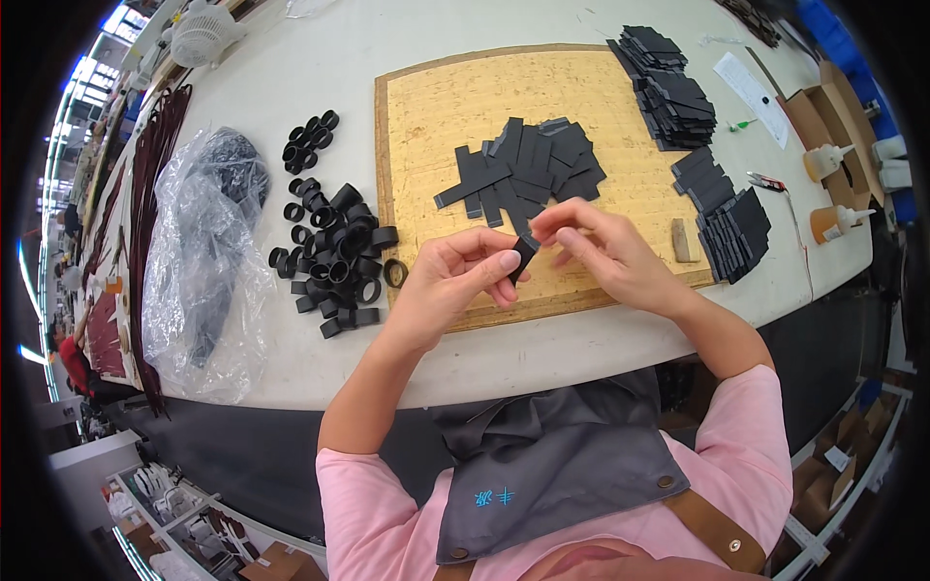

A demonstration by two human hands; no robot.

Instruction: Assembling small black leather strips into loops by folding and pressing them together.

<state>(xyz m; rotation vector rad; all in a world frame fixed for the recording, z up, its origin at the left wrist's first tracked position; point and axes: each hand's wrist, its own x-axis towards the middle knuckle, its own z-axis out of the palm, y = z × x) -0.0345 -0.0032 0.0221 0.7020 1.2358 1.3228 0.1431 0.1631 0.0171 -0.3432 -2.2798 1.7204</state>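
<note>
Pinched between the thumb and fingers of my left hand [450,281] is a short black strip [524,259], held at a slant above the board. My right hand [615,257] is at the strip's upper end, its fingers loosely curled and apart, the index fingertip at or very near the edge. Just beyond my hands, a loose pile of flat black strips [528,165] lies on the yellow cork-like board [436,107]. Left of the board are many black rings [339,237], strips bent into loops, some standing and some on their sides.
Stacks of black strips [673,97] and more strips [741,237] lie at the right, beside a small wooden block [685,240]. Glue bottles [838,223], a snipping tool [766,182] and a cardboard box [833,116] are farther right. A clear plastic bag [208,281] lies at the left.
</note>
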